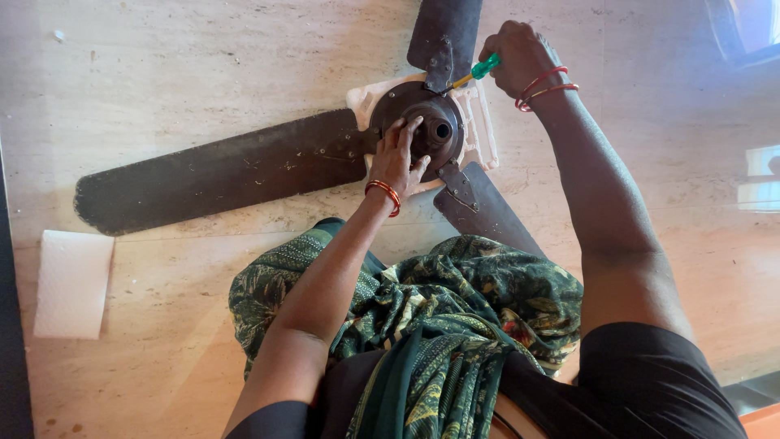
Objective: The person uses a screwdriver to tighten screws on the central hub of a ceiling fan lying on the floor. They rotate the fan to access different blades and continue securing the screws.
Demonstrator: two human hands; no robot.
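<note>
Bracing my left hand (pixel 398 154) flat on the dark round metal fan hub (pixel 418 122) lying on the floor, my right hand (pixel 520 57) grips the green-handled screwdriver (pixel 475 73), shaft angling down-left toward the upper blade bracket (pixel 439 69).

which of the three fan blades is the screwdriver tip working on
The top blade, pointing away from the person. The right hand holds the green-handled screwdriver at its bracket; the long left blade and lower-right blade are untouched.

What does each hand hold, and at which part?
The right hand holds a screwdriver by its green handle. The left hand holds nothing; it rests on the ceiling fan's motor hub.
</note>
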